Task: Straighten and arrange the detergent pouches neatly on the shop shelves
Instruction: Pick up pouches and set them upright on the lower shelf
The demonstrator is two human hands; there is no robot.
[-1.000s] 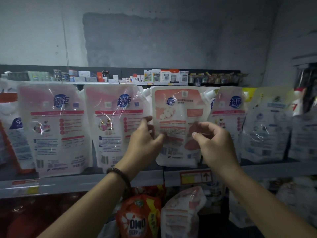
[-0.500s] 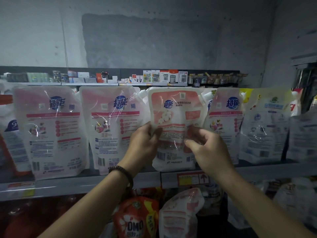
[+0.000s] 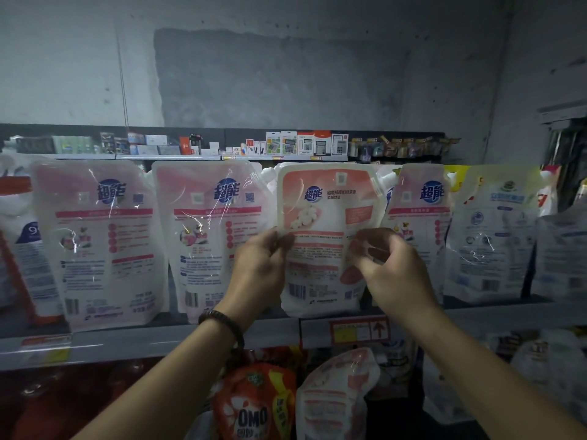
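A white and salmon detergent pouch (image 3: 324, 217) stands upright at the middle of the grey shelf (image 3: 158, 342). My left hand (image 3: 260, 274) grips its left edge and my right hand (image 3: 390, 268) pinches its right side. Two larger pink pouches (image 3: 101, 242) (image 3: 206, 236) stand to its left. Another pink pouch (image 3: 419, 217) leans just behind it on the right, partly hidden by my right hand. A white and blue pouch (image 3: 492, 236) follows further right.
A higher shelf (image 3: 190, 156) behind holds calculators and small boxed goods. Below the grey shelf sit an orange OMO pouch (image 3: 254, 404) and a pink pouch (image 3: 333, 395). More white pouches crowd the far right edge (image 3: 562, 255).
Both hands have stayed on the middle pouch, sliding a little lower on it; the pouch has been set slightly more upright. The view has shifted a bit to the right.
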